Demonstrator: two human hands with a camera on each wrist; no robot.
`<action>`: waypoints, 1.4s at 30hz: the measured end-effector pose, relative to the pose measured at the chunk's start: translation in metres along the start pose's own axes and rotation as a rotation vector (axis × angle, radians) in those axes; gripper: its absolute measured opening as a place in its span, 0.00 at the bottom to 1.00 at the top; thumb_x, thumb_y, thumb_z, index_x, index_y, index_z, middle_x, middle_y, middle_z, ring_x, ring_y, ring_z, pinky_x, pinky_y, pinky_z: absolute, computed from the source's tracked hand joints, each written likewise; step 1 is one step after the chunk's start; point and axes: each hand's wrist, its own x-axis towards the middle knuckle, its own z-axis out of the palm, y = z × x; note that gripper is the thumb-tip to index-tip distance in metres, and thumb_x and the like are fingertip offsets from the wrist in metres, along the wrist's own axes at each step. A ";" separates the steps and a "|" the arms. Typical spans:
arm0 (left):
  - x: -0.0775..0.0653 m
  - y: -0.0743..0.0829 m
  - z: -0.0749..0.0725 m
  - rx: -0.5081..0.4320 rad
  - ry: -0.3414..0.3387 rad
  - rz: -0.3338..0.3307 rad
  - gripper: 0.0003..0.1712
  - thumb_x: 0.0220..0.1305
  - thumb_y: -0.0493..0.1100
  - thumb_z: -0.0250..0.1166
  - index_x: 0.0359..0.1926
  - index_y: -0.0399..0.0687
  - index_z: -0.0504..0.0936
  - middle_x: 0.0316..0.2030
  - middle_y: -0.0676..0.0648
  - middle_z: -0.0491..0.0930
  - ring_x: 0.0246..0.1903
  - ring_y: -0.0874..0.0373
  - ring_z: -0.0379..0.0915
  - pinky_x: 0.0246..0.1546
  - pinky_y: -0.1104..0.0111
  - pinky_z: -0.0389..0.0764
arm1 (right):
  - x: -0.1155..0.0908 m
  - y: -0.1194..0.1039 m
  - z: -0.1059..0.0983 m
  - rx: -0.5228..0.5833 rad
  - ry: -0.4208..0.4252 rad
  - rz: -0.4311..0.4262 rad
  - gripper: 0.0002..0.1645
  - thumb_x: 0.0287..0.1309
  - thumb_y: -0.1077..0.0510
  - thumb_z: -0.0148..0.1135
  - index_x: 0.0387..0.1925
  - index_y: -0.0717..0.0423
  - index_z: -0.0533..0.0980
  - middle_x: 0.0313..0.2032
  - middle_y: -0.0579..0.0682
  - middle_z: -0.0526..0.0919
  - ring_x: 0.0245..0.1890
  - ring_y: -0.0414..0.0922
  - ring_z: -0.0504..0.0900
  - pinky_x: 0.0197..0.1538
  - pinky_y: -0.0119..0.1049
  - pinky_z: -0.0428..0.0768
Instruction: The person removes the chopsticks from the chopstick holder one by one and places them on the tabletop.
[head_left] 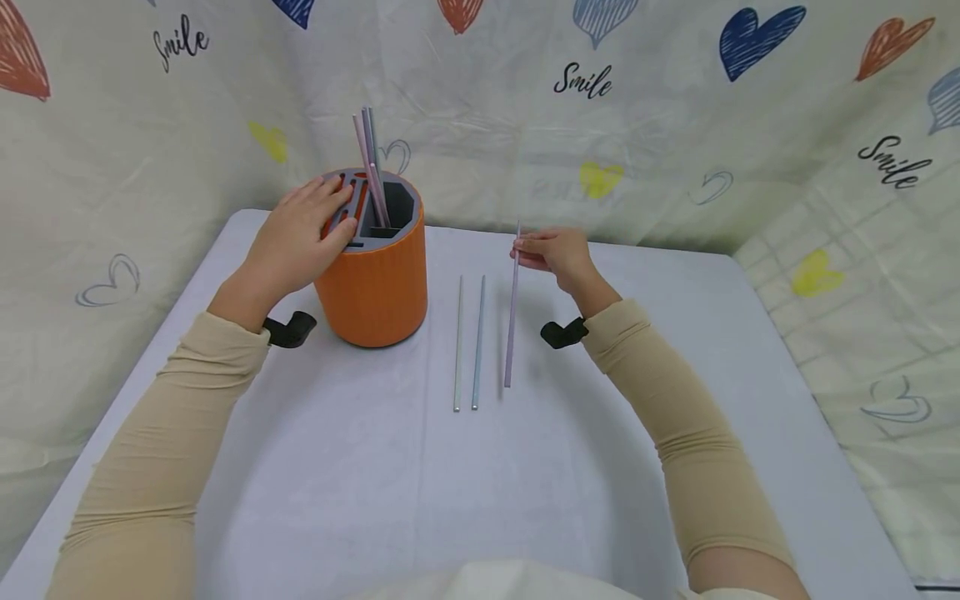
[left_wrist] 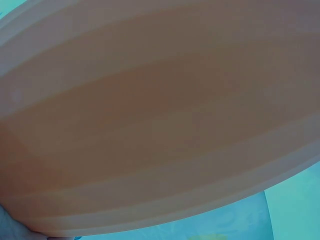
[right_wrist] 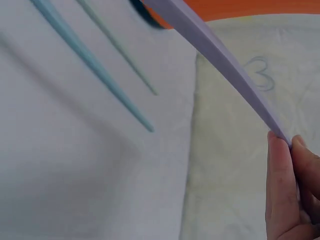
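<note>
My right hand [head_left: 553, 252] pinches a lilac chopstick [head_left: 512, 325] near its far end, between thumb and fingers. In the right wrist view the fingertips grip the end of this chopstick. A pale green chopstick [head_left: 459, 342] and a blue chopstick [head_left: 478, 342] lie side by side on the table, left of the held one. My left hand [head_left: 296, 233] rests on the top of an orange utensil holder [head_left: 375, 296], its fingers spread over the grey slotted insert. Several pink and bluish chopsticks [head_left: 372, 158] stand in the holder. In the left wrist view the holder's wall [left_wrist: 160, 110] hides the fingers.
A white table [head_left: 420, 500] carries everything. Its far edge meets a cloth backdrop [head_left: 480, 108] printed with hearts and the word Smile. Black wrist cameras [head_left: 291, 330] sit on both forearms. The holder stands at the back left of the table.
</note>
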 end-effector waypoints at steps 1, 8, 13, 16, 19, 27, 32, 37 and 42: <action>0.000 0.000 0.000 0.001 0.001 0.000 0.36 0.76 0.55 0.40 0.77 0.43 0.53 0.79 0.40 0.48 0.79 0.42 0.37 0.80 0.48 0.39 | 0.002 0.005 0.000 -0.003 0.001 0.019 0.26 0.59 0.66 0.66 0.58 0.72 0.76 0.23 0.47 0.88 0.27 0.40 0.90 0.37 0.30 0.88; -0.001 0.000 0.000 -0.007 0.005 0.004 0.36 0.76 0.55 0.40 0.77 0.43 0.53 0.79 0.40 0.48 0.79 0.42 0.37 0.80 0.47 0.39 | 0.010 0.032 -0.002 0.002 0.014 0.113 0.19 0.58 0.67 0.67 0.51 0.70 0.80 0.24 0.50 0.89 0.27 0.41 0.90 0.36 0.30 0.88; -0.002 -0.001 -0.001 -0.007 0.010 0.002 0.36 0.76 0.55 0.40 0.77 0.43 0.54 0.79 0.40 0.48 0.79 0.42 0.37 0.80 0.48 0.39 | 0.017 0.047 -0.001 0.018 0.024 0.131 0.16 0.57 0.68 0.68 0.47 0.69 0.81 0.24 0.50 0.88 0.26 0.41 0.89 0.34 0.30 0.88; -0.002 -0.001 -0.001 -0.006 0.013 0.004 0.36 0.76 0.55 0.41 0.77 0.43 0.54 0.78 0.40 0.48 0.79 0.42 0.38 0.80 0.48 0.39 | 0.021 0.055 0.000 0.032 0.026 0.137 0.17 0.57 0.69 0.67 0.49 0.71 0.81 0.24 0.50 0.88 0.25 0.41 0.89 0.33 0.29 0.87; -0.002 -0.001 0.000 -0.003 0.014 0.008 0.36 0.76 0.55 0.41 0.77 0.42 0.55 0.78 0.39 0.49 0.79 0.42 0.38 0.80 0.48 0.40 | 0.023 0.062 0.000 0.019 0.018 0.157 0.22 0.57 0.69 0.67 0.54 0.72 0.78 0.23 0.49 0.88 0.24 0.40 0.88 0.33 0.29 0.87; -0.002 0.001 0.001 -0.001 0.017 0.008 0.35 0.76 0.54 0.42 0.76 0.41 0.56 0.78 0.39 0.50 0.79 0.42 0.39 0.80 0.50 0.41 | 0.027 0.073 0.004 -0.024 0.049 0.175 0.25 0.59 0.70 0.65 0.59 0.73 0.75 0.20 0.46 0.86 0.22 0.38 0.87 0.29 0.27 0.86; -0.002 0.001 0.000 0.000 0.021 0.006 0.35 0.76 0.54 0.42 0.76 0.41 0.56 0.78 0.39 0.50 0.79 0.42 0.40 0.80 0.50 0.41 | 0.030 0.074 0.004 -0.045 0.063 0.187 0.25 0.58 0.68 0.66 0.58 0.71 0.76 0.21 0.45 0.85 0.22 0.38 0.86 0.30 0.27 0.86; -0.002 0.001 -0.001 0.003 0.017 0.004 0.35 0.76 0.54 0.42 0.77 0.41 0.56 0.78 0.39 0.50 0.79 0.42 0.39 0.80 0.50 0.41 | 0.033 0.077 0.004 -0.087 0.084 0.192 0.24 0.57 0.66 0.69 0.56 0.69 0.78 0.20 0.44 0.85 0.20 0.36 0.85 0.30 0.25 0.85; -0.002 0.003 -0.002 0.002 0.015 0.005 0.35 0.76 0.54 0.42 0.77 0.40 0.56 0.78 0.39 0.50 0.79 0.42 0.39 0.80 0.50 0.41 | 0.034 0.079 0.003 -0.164 0.104 0.169 0.23 0.55 0.66 0.70 0.53 0.70 0.80 0.16 0.44 0.84 0.17 0.35 0.84 0.29 0.25 0.85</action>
